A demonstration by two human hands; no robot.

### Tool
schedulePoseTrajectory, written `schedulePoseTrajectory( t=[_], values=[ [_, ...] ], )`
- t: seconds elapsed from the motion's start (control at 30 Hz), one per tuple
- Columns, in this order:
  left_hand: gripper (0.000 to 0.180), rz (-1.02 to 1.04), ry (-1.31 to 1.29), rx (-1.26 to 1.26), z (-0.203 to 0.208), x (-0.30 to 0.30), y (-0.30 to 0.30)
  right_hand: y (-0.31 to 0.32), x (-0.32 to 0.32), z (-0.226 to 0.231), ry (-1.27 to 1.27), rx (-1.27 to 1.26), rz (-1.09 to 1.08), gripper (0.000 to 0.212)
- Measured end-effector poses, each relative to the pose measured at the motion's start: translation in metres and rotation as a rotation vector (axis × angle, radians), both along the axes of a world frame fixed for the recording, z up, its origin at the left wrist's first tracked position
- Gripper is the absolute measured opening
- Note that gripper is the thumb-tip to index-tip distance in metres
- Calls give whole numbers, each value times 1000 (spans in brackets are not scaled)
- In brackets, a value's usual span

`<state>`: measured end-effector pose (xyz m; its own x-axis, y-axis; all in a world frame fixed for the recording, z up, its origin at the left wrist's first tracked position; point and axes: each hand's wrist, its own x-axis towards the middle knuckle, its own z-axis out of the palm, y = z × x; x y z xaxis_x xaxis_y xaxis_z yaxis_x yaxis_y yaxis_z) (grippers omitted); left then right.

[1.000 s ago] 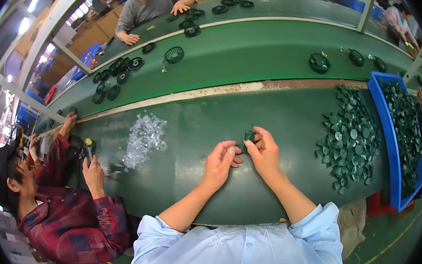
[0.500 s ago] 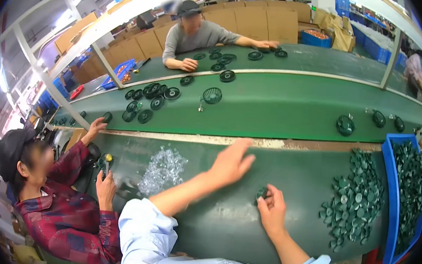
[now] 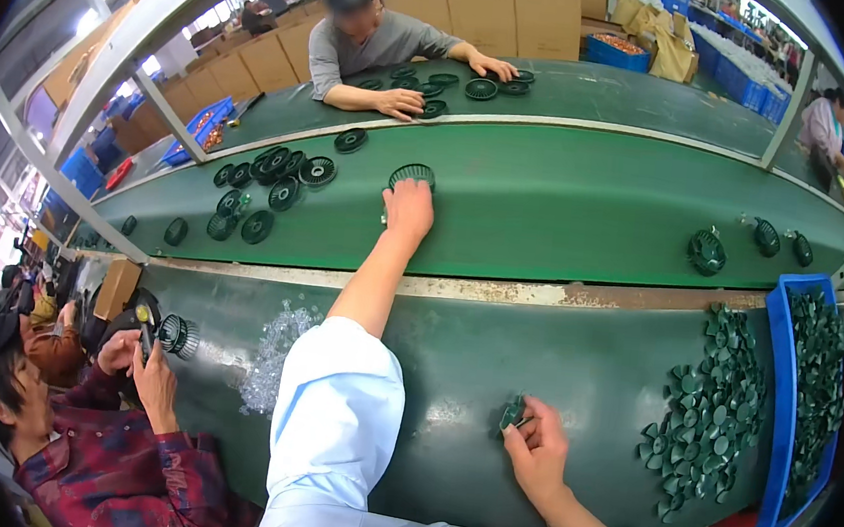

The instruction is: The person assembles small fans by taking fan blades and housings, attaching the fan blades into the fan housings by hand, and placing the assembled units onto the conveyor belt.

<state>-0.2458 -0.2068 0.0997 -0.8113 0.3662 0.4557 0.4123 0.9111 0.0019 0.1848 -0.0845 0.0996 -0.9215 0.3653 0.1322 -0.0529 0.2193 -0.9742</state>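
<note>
My left hand (image 3: 408, 212) reaches across onto the green conveyor belt. Its fingers are at the near rim of a dark green round slatted cage (image 3: 414, 173), apparently gripping it; the fingertips are partly hidden behind the hand. Over the near dark green work surface (image 3: 453, 367), my right hand (image 3: 539, 447) is closed on a small dark green plastic part (image 3: 512, 412), held between thumb and fingers. To the right of that hand lies a heap of small dark green disc-shaped parts (image 3: 715, 415). Left of my left arm is a pile of small clear plastic pieces (image 3: 273, 356).
A blue bin (image 3: 782, 395) of green parts stands at the right edge. Several black round parts (image 3: 283, 193) lie on the belt's left, others (image 3: 706, 251) on its right. A co-worker in plaid (image 3: 123, 468) works at left; another in grey (image 3: 385, 50) sits opposite. White frame posts (image 3: 169, 116) rise around.
My left hand has moved forward and left from above the near surface to the round cage on the belt. My right hand still holds the small part. The plaid-sleeved co-worker now holds a slatted cage.
</note>
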Motion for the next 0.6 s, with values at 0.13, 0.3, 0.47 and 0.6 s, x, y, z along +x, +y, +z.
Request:
schedulePoseTrajectory(
  t=[0.13, 0.3, 0.47, 0.6],
  values=[
    [13, -194, 158, -90, 26, 62, 16, -1, 1, -6, 16, -28, 4, 44],
    [36, -591, -104, -78, 87, 249, 17, -1, 0, -3, 47, -272, -89, 43],
    [36, -715, -301, 4, 90, 355, -25, -1, -3, 7, 95, -291, -160, 39],
    [33, -683, -653, 306, 69, 370, -35, -3, -2, 6, 125, -307, -163, 39]
  ],
)
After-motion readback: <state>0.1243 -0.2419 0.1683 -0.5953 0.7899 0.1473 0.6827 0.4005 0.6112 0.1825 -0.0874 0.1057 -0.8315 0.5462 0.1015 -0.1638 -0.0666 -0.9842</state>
